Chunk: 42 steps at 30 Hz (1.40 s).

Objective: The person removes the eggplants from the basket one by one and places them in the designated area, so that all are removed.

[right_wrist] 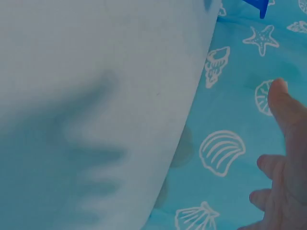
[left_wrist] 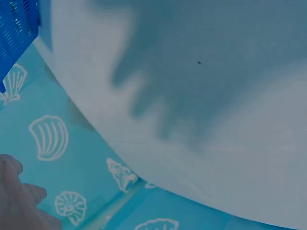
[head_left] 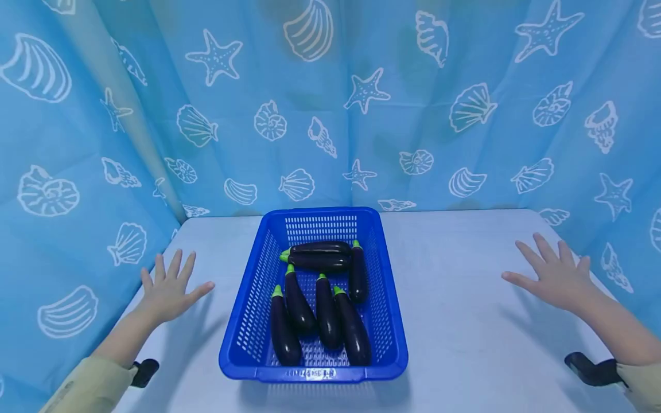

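Note:
A blue plastic basket (head_left: 313, 374) with slotted walls stands mid-table in the head view. Several dark purple eggplants (head_left: 326, 312) with green stem ends lie inside it, some crosswise at the back, others lengthwise toward the front. My left hand (head_left: 167, 292) is held over the table to the left of the basket, fingers spread and holding nothing. On the far right my right hand (head_left: 558, 275) is likewise spread, with nothing in it. Both hands are apart from the basket. Only part of the right hand (right_wrist: 290, 158) shows in the right wrist view.
The white table (head_left: 444, 310) has rounded far corners. A blue curtain (head_left: 330, 132) printed with white shells and starfish rises behind it and along both sides. Black wrist mounts (head_left: 591, 370) sit at the cuffs. Shadows of the hands fall on the tabletop.

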Each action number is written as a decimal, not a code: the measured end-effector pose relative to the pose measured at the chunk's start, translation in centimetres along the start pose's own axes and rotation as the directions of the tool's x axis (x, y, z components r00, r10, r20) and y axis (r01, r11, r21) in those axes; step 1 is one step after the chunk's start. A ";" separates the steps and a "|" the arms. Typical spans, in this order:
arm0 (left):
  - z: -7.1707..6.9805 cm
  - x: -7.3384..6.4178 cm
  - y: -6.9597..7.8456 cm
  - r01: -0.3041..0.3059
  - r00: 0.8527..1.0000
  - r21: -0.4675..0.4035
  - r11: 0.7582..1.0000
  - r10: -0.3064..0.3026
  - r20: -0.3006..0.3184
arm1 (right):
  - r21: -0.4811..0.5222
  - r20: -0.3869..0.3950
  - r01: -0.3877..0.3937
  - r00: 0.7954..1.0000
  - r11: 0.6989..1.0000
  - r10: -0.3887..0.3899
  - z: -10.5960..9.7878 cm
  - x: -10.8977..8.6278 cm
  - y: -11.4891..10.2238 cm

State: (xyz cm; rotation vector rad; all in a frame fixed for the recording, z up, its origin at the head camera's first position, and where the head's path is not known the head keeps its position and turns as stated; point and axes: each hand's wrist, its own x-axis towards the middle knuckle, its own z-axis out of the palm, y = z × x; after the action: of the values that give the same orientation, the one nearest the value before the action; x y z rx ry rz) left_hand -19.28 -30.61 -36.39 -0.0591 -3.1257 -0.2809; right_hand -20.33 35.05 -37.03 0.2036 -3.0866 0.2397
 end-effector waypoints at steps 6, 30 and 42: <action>-0.5 0.0 1.9 -0.057 0.998 -0.042 0.997 0.056 -0.039 | -0.023 -0.055 0.028 0.998 0.999 -0.030 -1.1 0.7 -2.2; 1.9 0.6 8.5 -0.075 0.997 -0.444 0.893 0.073 -0.023 | 0.011 -0.095 0.240 0.967 0.971 -0.238 -5.8 5.3 -15.9; 2.7 0.7 9.0 0.012 0.998 -0.581 0.814 0.030 0.061 | 0.075 -0.031 0.332 0.943 0.940 -0.330 -6.8 7.8 -21.5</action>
State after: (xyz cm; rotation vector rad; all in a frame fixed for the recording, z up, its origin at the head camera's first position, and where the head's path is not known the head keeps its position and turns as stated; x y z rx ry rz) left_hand -19.62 -21.22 -37.40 -0.0840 -2.9628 -1.2504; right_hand -24.97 14.10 -26.66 0.7109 -2.9612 0.3454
